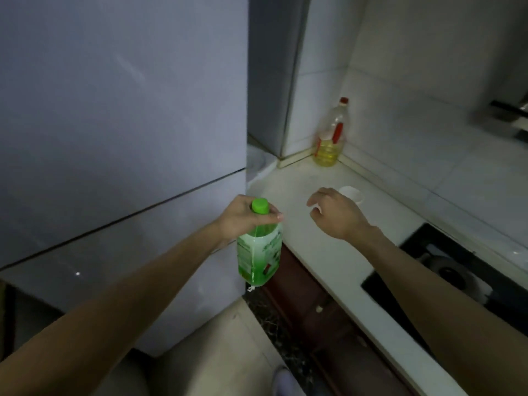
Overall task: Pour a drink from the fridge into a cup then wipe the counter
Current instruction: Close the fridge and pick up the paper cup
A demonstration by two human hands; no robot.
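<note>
Left hand (243, 217) fingers clamped round neck of green-capped plastic drink bottle (258, 252), off the pale worktop (323, 252) edge. Right hand (338, 214) fingers loosely apart above the worktop, near small white cup (353, 193).

Left forearm (128, 307) and right forearm (445, 304) are bare; one pale shoe (282, 380) shows.

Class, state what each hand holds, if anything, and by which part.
The left hand grips the green drink bottle by its neck, just below the cap. The right hand holds nothing.
</note>
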